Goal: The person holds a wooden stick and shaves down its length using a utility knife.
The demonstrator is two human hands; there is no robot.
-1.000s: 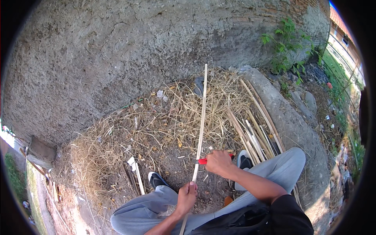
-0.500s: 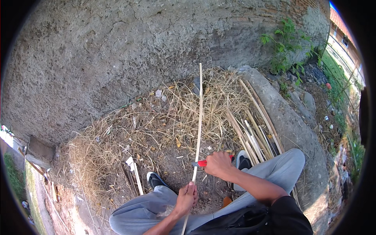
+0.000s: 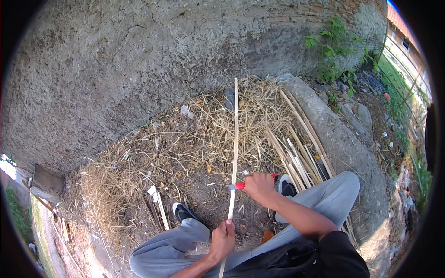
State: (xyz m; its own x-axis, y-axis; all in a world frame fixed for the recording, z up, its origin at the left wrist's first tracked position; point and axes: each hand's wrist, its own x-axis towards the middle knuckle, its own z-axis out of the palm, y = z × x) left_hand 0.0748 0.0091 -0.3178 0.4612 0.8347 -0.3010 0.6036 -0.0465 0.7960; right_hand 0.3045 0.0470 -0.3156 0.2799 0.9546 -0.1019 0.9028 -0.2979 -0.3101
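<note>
A long, thin pale strip of wood or bamboo [image 3: 236, 134] runs from near my lap up toward the wall. Its lower part is gripped by my left hand [image 3: 223, 240], thumb lying along it. Closed around a red-handled utility knife [image 3: 239, 185] is my right hand [image 3: 260, 189], just right of the strip and higher up. The knife's grey blade lies across the strip at its edge, a little above my left hand. Most of the handle is hidden in my fist.
Several split strips [image 3: 300, 162] lie by my right shoe [image 3: 287, 186], beside a concrete slab [image 3: 340, 134]. Dry straw [image 3: 250, 125] covers the ground toward the rough wall [image 3: 139, 60]. Shorter pieces [image 3: 160, 208] lie left of my left shoe [image 3: 184, 213]. A green plant [image 3: 336, 51] grows by the wall.
My right hand and the knife have shifted slightly up along the strip, away from my left hand. Both hands keep their hold.
</note>
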